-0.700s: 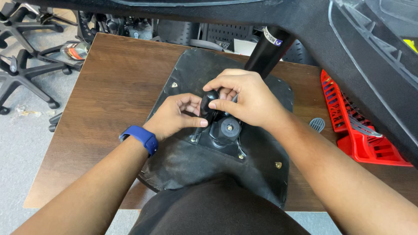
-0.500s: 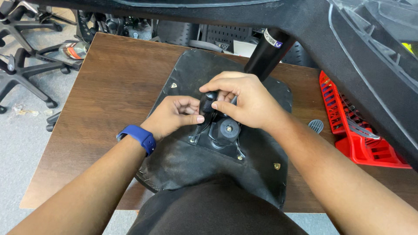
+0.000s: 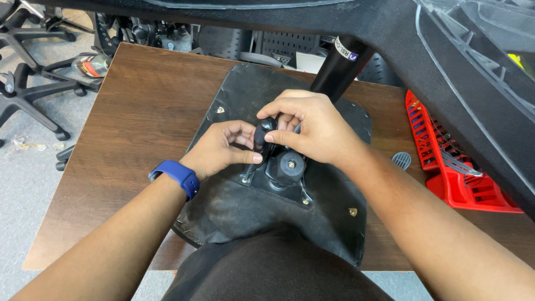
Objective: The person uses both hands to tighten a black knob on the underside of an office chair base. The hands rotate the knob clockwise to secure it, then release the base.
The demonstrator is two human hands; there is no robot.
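Observation:
An upturned black chair seat [image 3: 234, 206] lies on a brown wooden table [image 3: 134, 128]. A black metal mechanism plate [image 3: 284, 173] with a round knob is bolted to its middle. My left hand [image 3: 220, 149], with a blue wristband [image 3: 175, 177], is curled against the plate's left side and touches a small black handle [image 3: 263, 135]. My right hand [image 3: 315, 129] pinches that same handle from above with thumb and fingers. What lies under the handle is hidden by my fingers. A black cylinder [image 3: 340, 64] rises behind my right hand.
A red plastic rack [image 3: 451, 167] lies at the table's right side, next to a small grey round cap [image 3: 401, 160]. A large black chair back [image 3: 446, 67] overhangs the top and right. Black office chair bases [image 3: 28, 83] stand on the grey floor at left.
Both hands stay on the handle at the plate; only the view has shifted slightly.

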